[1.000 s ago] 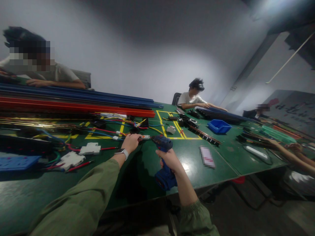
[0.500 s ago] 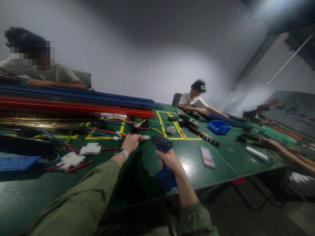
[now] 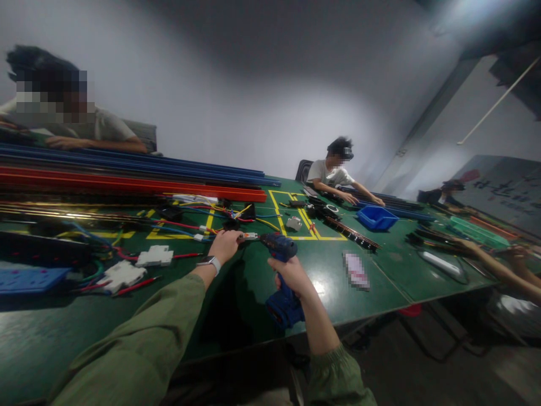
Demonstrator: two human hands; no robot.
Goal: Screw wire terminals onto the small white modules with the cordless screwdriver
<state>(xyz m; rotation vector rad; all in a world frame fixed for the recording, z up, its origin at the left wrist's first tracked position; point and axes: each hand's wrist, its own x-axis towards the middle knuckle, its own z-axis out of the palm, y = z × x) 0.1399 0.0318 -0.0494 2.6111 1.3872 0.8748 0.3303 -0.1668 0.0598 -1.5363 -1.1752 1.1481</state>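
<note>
My right hand [image 3: 293, 274] is closed around the handle of a blue cordless drill [image 3: 282, 304], whose nose points left. Just off the drill's tip, my left hand [image 3: 225, 247] grips a small white part with an orange mark [image 3: 249, 236], perhaps a terminal piece; its exact kind is too small to make out. Red and blue wires with white connectors [image 3: 198, 237] lie left of that hand. Two white circuit breakers [image 3: 155, 256] with red leads rest nearer the left side. Another white breaker-like block [image 3: 294, 223] sits beyond the drill.
Blue and red channels [image 3: 127, 183] run along the table's far left side. A blue socket strip [image 3: 34, 280] lies at the left edge. A blue bin [image 3: 376, 217], a pink-and-white packet [image 3: 355, 270] and a black rail with copper strips [image 3: 353, 234] are at right. Co-workers sit around the table.
My hands, the drill and the small white part stay practically in place. Across the table, a co-worker's outstretched hand has shifted slightly left.
</note>
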